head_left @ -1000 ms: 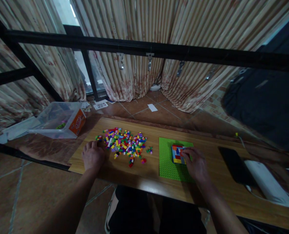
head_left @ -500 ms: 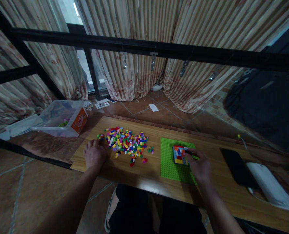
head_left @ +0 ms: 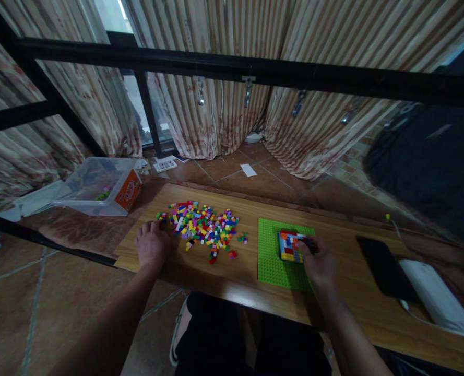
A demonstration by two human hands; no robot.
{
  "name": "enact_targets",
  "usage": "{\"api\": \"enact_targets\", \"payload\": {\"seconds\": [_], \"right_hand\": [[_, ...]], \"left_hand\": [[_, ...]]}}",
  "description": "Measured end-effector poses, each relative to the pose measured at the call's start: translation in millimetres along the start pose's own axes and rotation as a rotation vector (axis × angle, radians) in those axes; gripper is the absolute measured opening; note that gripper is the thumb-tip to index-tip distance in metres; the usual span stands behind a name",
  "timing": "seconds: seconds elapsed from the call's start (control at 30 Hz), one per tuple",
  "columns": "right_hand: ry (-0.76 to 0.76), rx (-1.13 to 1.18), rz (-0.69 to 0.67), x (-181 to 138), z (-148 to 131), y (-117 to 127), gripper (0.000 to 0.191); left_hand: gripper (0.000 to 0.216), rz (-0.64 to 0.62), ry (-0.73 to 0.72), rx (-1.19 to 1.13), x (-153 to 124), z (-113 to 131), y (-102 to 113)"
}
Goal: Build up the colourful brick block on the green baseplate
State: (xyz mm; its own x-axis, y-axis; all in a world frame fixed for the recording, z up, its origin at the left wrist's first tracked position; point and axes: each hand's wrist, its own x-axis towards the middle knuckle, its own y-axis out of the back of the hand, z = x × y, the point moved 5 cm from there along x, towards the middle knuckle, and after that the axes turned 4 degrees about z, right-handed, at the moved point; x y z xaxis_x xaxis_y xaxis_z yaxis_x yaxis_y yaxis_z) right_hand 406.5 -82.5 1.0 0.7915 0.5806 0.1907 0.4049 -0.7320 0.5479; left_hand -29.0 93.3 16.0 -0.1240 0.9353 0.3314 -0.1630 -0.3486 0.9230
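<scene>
My left hand [head_left: 152, 244] rests palm down on the wooden table, left of a loose pile of small toy bricks [head_left: 204, 224] in many colours. Its fingers are slightly bent, and nothing shows in them. On the green studded baseplate [head_left: 269, 266] sits a small rectangular toy-brick build [head_left: 289, 246], with red, white, blue, yellow and orange bricks on top. My right hand [head_left: 318, 261] grips the build's right edge, thumb on the top and fingers around the far side. The hand covers that edge, and whether a single brick is also between the fingers is hidden.
A clear plastic box [head_left: 94, 209] with an orange label stands beyond the table's left end. Right of the baseplate lie a black flat object [head_left: 384, 266] and a white device with a cable [head_left: 437, 295]. A black metal bar [head_left: 232, 67] crosses in front of striped curtains.
My right hand's fingers have drawn in closer around the build's right edge. The left hand stays where it was. The whole view has shifted slightly.
</scene>
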Motion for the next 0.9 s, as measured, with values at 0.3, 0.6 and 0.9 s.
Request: {"api": "enact_targets", "payload": {"seconds": [0.3, 0.6, 0.9], "right_hand": [[0.02, -0.068, -0.022, 1, 6, -4, 0.051], [0.229, -0.2, 0.115, -12, -17, 11, 0.048], [0.672, -0.135, -0.16, -82, -91, -36, 0.027]], "left_hand": [[0.037, -0.006, -0.016, -0.007, -1, 0, 0], [0.036, 0.008, 0.009, -0.015, -2, 0, 1], [0.035, 0.019, 0.002, -0.024, -3, -2, -2]]}}
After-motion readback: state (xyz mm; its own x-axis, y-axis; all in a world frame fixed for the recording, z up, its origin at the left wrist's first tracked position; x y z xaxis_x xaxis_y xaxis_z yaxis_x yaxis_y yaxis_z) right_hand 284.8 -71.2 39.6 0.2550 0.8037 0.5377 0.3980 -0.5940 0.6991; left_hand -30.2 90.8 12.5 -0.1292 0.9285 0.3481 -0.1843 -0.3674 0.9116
